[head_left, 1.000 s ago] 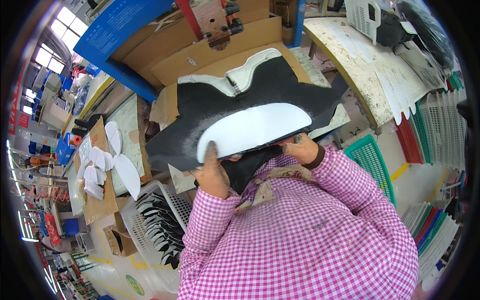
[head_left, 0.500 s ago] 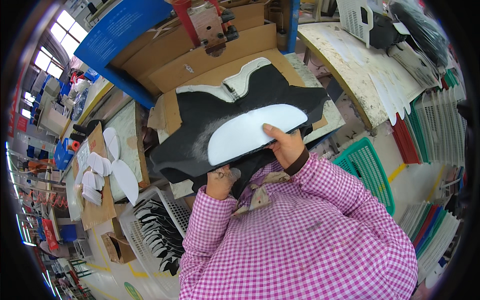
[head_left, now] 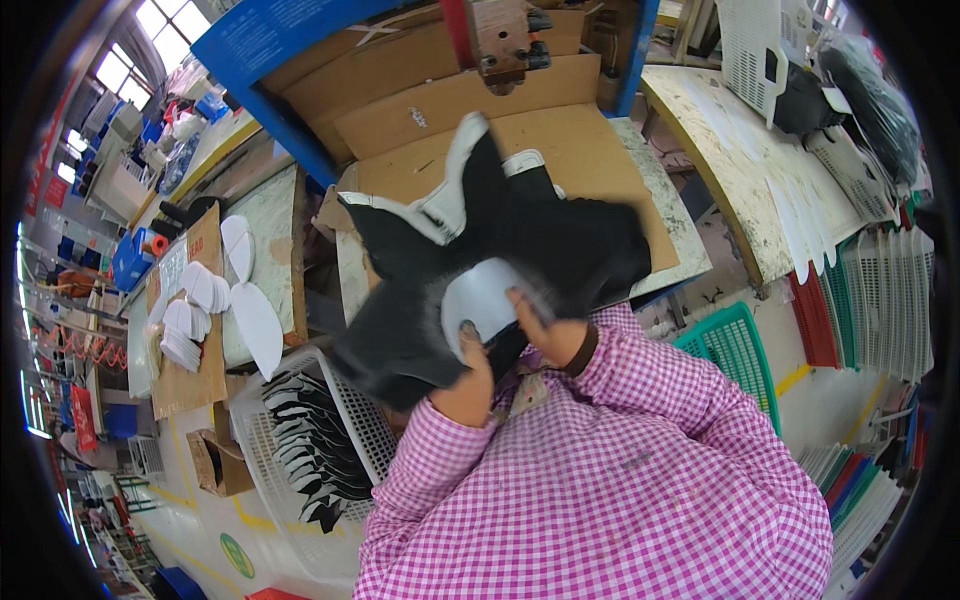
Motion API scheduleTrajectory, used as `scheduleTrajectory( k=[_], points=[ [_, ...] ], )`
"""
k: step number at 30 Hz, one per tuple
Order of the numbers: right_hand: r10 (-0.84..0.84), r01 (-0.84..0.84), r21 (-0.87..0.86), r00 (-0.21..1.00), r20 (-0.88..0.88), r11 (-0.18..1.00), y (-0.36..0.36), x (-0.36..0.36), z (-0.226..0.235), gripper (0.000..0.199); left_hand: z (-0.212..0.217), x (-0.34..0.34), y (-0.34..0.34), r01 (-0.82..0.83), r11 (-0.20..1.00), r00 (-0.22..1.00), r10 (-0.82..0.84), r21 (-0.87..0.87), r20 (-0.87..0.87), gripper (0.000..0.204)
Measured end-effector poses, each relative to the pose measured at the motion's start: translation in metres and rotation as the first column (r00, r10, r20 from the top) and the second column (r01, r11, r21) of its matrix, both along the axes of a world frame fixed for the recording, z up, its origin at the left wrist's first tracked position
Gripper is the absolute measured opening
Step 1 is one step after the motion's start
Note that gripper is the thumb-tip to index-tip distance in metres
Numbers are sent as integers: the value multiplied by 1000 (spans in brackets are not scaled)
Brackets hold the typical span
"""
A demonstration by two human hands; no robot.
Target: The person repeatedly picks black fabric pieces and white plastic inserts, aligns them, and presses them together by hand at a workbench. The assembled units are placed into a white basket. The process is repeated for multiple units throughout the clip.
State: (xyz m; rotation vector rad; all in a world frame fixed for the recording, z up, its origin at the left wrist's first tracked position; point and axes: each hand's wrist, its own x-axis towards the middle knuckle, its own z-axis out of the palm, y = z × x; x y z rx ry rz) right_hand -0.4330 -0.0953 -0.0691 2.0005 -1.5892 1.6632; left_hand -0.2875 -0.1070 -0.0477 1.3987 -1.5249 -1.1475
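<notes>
Since 0.5 s ago the large black fabric shoe-upper piece (head_left: 520,250) is lifted off the cardboard-covered surface (head_left: 600,150), blurred mid-motion. Both hands, left hand (head_left: 465,385) and right hand (head_left: 550,335), pinch the small white curved insert (head_left: 478,305) against it: handling under way.

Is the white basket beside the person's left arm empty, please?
No. The white basket holds a stack of black cut pieces with white edges.
</notes>
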Motion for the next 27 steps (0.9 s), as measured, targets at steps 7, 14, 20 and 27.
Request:
scheduleTrajectory(
  k=[7, 14, 20, 27],
  points=[
    [365, -291, 329, 912, -188, 898, -23, 17, 18, 56, -13, 28, -22, 336, 740, 819, 77, -583, 569, 49],
    [473, -308, 418, 794, -382, 854, -44, 49, 17, 71, -24, 35, -18, 159, 675, 869, 251, -721, 427, 50],
    [482, -531, 180, 838, 256, 828, -83, 29, 32, 39, -15, 145, -12, 305, 925, 936, -247, -226, 252, 37],
    [607, -608, 71, 763, -223, 791, -76, 59, 75, 44, 55, 262, 8, -11, 1000, 783, 4, -7, -622, 72]
  ],
)
